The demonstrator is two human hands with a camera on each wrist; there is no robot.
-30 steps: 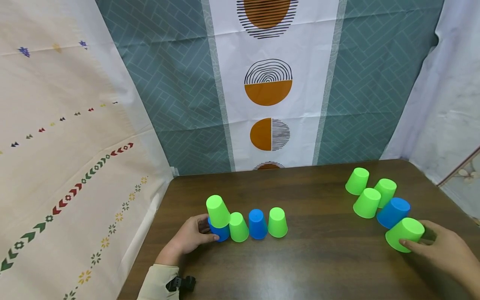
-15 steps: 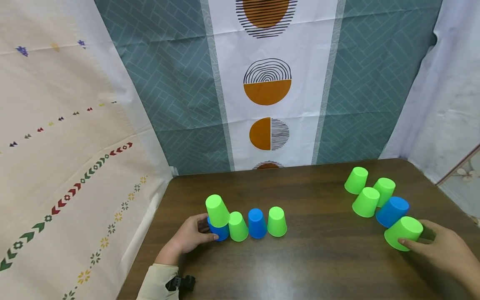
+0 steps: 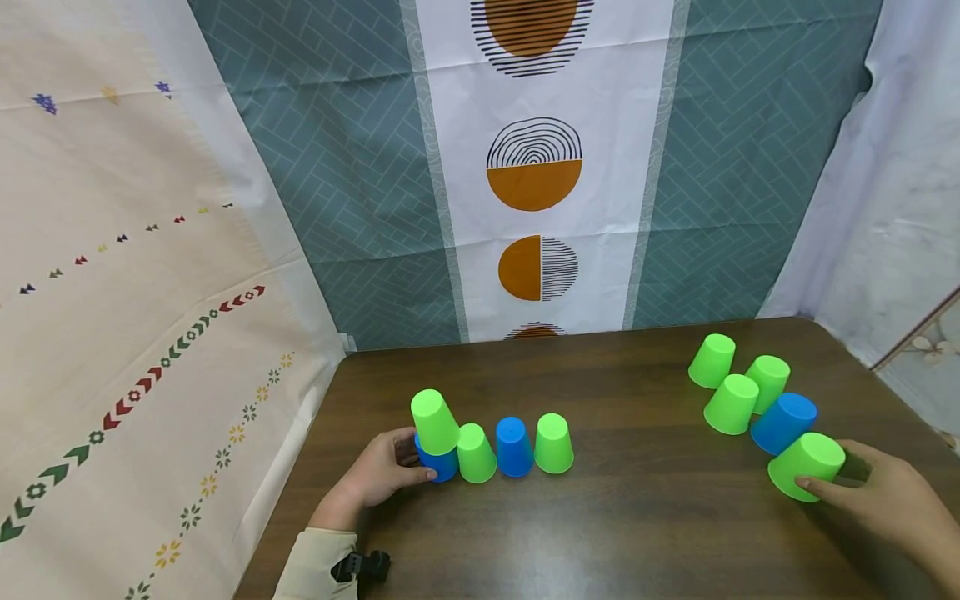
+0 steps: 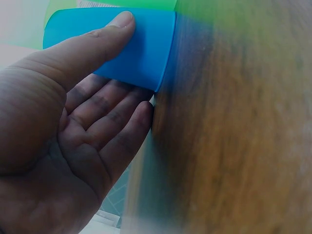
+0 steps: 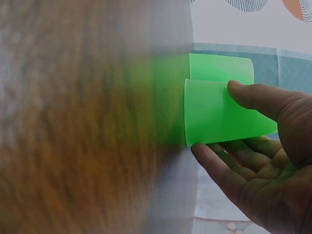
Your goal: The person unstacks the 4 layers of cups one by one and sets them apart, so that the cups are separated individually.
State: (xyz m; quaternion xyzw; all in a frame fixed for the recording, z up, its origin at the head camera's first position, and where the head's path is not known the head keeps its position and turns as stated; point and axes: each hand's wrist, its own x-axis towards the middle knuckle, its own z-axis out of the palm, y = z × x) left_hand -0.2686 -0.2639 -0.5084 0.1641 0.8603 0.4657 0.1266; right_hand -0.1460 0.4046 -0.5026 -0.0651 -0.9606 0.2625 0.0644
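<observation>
1. Cups (image 3: 514,447), green and blue, are sitting mouth-down in two groups on the worktop (image 3: 637,525), one toward its left edge, the other toward its far right corner, as the head view is showing. Compared with a second ago, no cup is shifting; both hands are keeping to the same two cups, so the work seems to be pausing. The left hand (image 3: 384,471) is gripping a blue cup (image 3: 442,469) that appears to be carrying an upper green cup (image 3: 433,421); the right hand (image 3: 885,500) is holding the near green cup (image 3: 798,468), beside another blue cup (image 3: 783,423).

2. Left wrist: a thumb (image 4: 95,48) is lying along the gripped blue wall while the fingers (image 4: 109,114) are passing behind, which the head view is partly hiding. How firmly they are pressing, one cannot tell.

3. Right wrist: the hand is clasping the near green cup between thumb and fingers; blur is obscuring whether its rim is touching the worktop. Behind it, a further green cup (image 5: 219,67) is showing, whereas the neighbouring blue one is appearing only in the head view.
</observation>
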